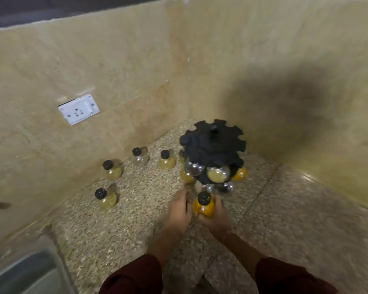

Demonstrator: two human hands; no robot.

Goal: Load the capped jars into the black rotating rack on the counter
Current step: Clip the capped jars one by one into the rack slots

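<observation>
The black rotating rack (214, 145) stands in the counter's corner, with several round jars hanging in its lower slots. My right hand (216, 217) grips an orange-filled jar with a black cap (204, 205) just in front of the rack's base. My left hand (179, 211) lies beside that jar with its fingers reaching toward the rack's bottom tier; whether it touches anything is blurred. Several capped jars stand loose on the counter to the left: one (105, 198), another (112, 169), a clear one (139, 157) and a yellowish one (167, 160).
Beige stone walls close the corner behind and to the right of the rack. A white wall socket (79, 109) sits on the left wall. A steel sink (23, 274) is at the lower left. The speckled counter (285, 209) stretches right.
</observation>
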